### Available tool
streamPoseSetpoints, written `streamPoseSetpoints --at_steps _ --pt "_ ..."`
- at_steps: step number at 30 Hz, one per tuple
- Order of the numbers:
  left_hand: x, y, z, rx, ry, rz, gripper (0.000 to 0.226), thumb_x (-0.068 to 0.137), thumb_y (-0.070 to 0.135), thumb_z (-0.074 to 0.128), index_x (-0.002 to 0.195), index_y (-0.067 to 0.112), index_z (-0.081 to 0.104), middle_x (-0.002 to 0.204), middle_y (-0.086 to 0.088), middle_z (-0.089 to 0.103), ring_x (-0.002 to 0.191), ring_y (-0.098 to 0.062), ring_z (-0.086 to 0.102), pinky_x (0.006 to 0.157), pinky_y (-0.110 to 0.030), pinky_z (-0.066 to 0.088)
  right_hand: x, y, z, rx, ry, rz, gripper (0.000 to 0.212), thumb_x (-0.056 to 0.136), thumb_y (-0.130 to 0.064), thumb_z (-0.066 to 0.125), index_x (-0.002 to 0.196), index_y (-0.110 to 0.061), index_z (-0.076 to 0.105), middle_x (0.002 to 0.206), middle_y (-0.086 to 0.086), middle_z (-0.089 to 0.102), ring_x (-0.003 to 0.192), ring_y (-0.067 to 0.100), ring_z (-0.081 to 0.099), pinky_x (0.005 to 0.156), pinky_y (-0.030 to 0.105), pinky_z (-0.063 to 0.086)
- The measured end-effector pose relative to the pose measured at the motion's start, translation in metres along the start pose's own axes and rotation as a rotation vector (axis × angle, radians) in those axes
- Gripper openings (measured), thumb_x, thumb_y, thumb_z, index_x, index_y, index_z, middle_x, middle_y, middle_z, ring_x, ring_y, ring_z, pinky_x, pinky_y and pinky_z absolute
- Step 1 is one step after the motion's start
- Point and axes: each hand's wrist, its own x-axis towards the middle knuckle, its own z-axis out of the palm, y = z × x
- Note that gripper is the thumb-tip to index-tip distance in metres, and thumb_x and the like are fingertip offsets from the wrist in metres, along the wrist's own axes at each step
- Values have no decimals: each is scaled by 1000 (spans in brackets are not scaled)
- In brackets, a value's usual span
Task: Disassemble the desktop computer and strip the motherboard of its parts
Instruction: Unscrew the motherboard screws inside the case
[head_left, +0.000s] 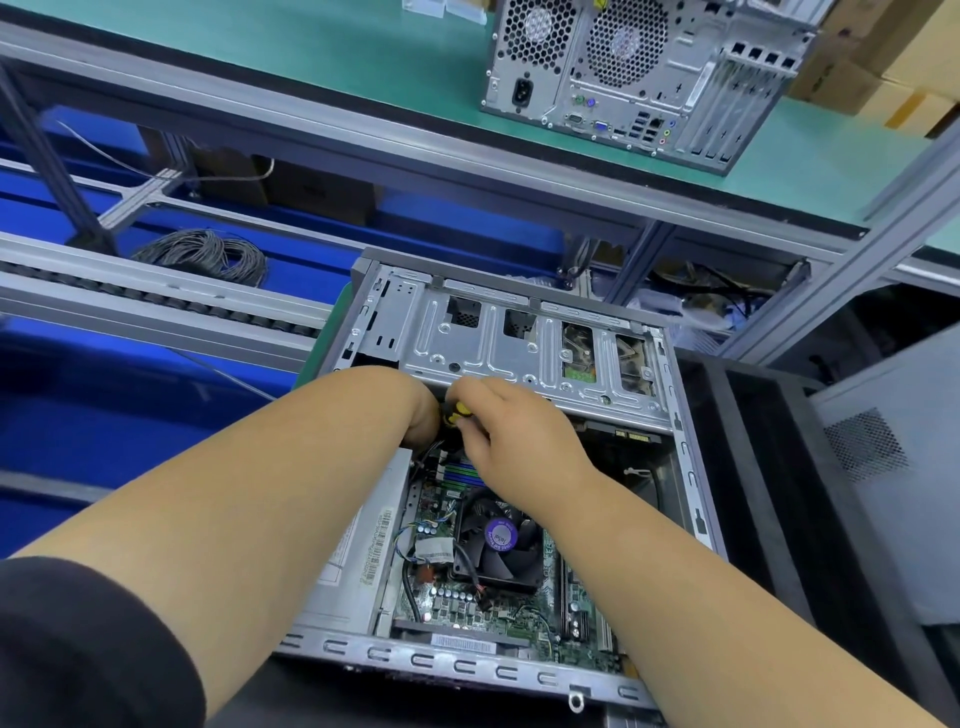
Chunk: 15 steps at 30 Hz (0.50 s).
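**A:** Head view, lower centre: where is the open computer case (519, 467)?

**B:** It lies on its side with the side panel off, filling the lower middle of the picture. The motherboard (467, 597) shows inside, toward 6 o'clock of the case. A black cooler fan (498, 545) with a purple hub label sits on it. The metal drive cage (519, 343) spans the case's 12 o'clock end.

**A:** And the hands?

**B:** Both reach into the case just below the drive cage. The right hand (514, 431) has its fingers curled round a yellow-and-black tool handle (456, 411), seemingly a screwdriver. The left hand (423, 415) is at 9 o'clock of that handle, just beside it. Its fingers are hidden behind the wrist, so I cannot tell whether it grips anything.

**A:** Other parts inside?

**B:** A silver power supply (353, 561) with barcode labels lies at 9 o'clock of the fan, partly under the left forearm.

**A:** Surroundings?

**B:** A second computer tower (639, 78) stands, rear panel facing the camera, on a green table (363, 67) at 12 o'clock. A coil of grey cable (208, 254) rests at 10 o'clock, on a blue surface.
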Motion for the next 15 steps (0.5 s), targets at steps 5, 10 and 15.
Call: streamPoseSetpoints --at_steps 5,10,15 --pt "1 -2 1 -39 -7 -10 34 88 21 58 120 10 62 124 -13 58 112 -32 58 98 -45 46 7 -2 4 -55 37 20 22 98 -32 52 107 -13 57 88 4 60 75 30 53 59 40 45" --pt "7 0 3 26 15 4 36 90 20 58 123 6 59 128 -15 55 96 -24 48 103 -47 42 6 -5 6 -93 26 -19 15 94 -13 56 108 -8 56 91 10 55 75 32 49 55 42 45" --pt "1 2 3 14 33 26 31 92 24 58 118 8 61 108 -9 50 92 -24 46 101 -45 44 5 -7 6 -84 22 -38 12 90 -10 59 103 -9 58 88 9 50 75 31 46 56 41 43"
